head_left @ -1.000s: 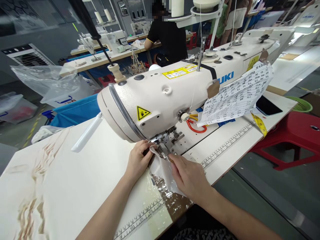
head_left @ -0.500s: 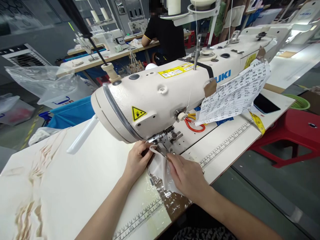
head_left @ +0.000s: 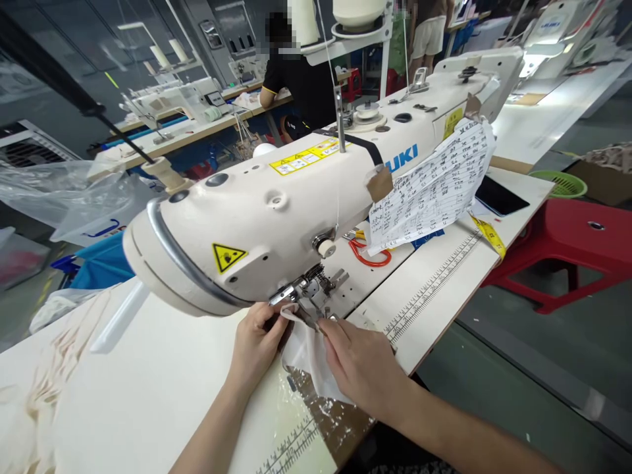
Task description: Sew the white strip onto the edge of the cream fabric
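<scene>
A white sewing machine (head_left: pixel 266 210) stands across the table. Just below its head, close to the needle area (head_left: pixel 309 293), a thin white fabric piece (head_left: pixel 309 352) is held between both hands. My left hand (head_left: pixel 257 342) pinches the fabric's upper left edge, its fingertips partly hidden beside the machine. My right hand (head_left: pixel 363 362) is closed on the fabric's right side, fingertips near the presser foot. A fold of the cloth stands up between the hands, and the rest hangs down toward the table's front edge.
Red-handled scissors (head_left: pixel 368 255) lie behind the needle area. A handwritten paper sheet (head_left: pixel 432 187) leans on the machine, with a phone (head_left: pixel 501 195) and yellow tape measure (head_left: pixel 488 236) nearby. Cream fabric strips (head_left: pixel 49 388) lie at left. A red stool (head_left: pixel 573 243) stands right; a person (head_left: pixel 301 89) sits beyond.
The view has shifted, so the machine now appears further left and slightly lower. Both hands keep their hold on the white fabric near the needle area, with little change in pose.
</scene>
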`<state>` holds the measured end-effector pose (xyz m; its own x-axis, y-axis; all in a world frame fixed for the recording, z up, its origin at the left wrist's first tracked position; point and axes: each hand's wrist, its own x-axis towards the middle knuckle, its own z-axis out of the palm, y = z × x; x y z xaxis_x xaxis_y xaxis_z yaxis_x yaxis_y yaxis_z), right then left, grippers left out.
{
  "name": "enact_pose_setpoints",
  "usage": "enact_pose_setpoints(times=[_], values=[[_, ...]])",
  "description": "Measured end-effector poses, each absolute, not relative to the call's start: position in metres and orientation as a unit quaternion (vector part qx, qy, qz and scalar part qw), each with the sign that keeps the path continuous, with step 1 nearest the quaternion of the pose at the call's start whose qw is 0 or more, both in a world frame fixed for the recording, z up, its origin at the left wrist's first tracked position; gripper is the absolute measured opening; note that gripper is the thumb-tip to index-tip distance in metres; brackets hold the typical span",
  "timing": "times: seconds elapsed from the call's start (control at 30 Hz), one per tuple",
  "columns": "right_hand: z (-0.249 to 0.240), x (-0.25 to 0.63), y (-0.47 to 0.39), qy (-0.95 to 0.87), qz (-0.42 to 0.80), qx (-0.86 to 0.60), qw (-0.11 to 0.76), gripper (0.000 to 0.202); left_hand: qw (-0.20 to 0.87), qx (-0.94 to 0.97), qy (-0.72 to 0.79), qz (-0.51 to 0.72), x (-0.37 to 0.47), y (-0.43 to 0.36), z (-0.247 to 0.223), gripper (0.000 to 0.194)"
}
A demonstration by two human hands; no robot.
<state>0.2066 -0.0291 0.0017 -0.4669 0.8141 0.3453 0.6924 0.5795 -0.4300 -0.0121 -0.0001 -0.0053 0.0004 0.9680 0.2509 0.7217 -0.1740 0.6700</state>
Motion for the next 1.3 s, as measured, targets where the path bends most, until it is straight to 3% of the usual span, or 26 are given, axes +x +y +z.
enact_pose_setpoints(times=[0.2, 0.6, 0.97, 1.3], values=[[0.0004, 0.2105, -0.0283, -0.843, 0.145, -0.43, 0.288, 0.03, 0.178, 0.678, 0.625, 0.344, -0.0125, 0.0002, -0.0061, 0.028], [0.0027, 0.2062, -0.028, -0.859, 0.117, -0.441, 0.232, 0.031, 0.164, 0.687, 0.629, 0.325, -0.0132, 0.0003, -0.0057, 0.029], [-0.0032, 0.2045, -0.0301, -0.865, 0.101, -0.444, 0.21, 0.029, 0.021, 0.759, 0.583, 0.288, -0.0073, 0.0014, -0.0099, 0.02], [-0.0015, 0.2053, -0.0298, -0.857, 0.118, -0.446, 0.227, 0.029, 0.015, 0.749, 0.591, 0.3, -0.0122, -0.0019, -0.0073, 0.02]])
